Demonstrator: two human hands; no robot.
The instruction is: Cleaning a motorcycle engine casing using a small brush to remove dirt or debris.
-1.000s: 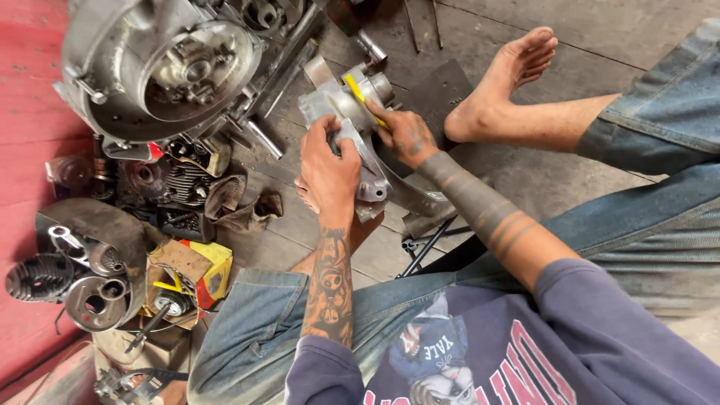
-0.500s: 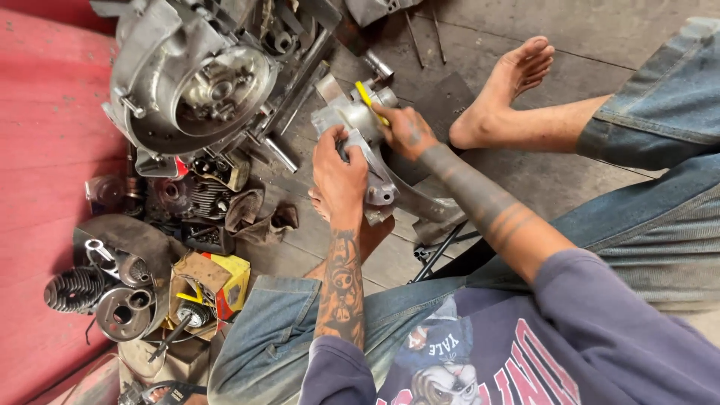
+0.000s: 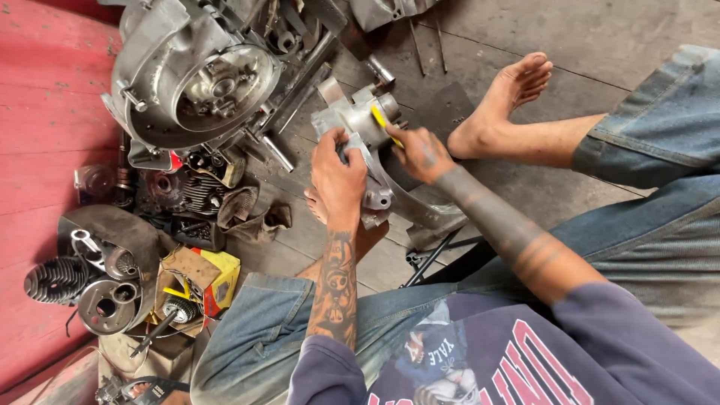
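The person is sitting on the grey concrete floor (image 3: 600,45), far left of which the large round aluminium engine casing (image 3: 187,82) is lying. Between the knees, the smaller grey cast-metal engine part (image 3: 360,124) is being worked on, seemingly a scraping or cleaning step calling next for steady strokes. The left hand (image 3: 337,176) is clamping that part from above, while the right hand (image 3: 420,154) is pinching the thin yellow-handled tool (image 3: 384,121), tip against it.

The yellow tool (image 3: 384,124) disappears inside the right hand (image 3: 421,154), perhaps a brush.
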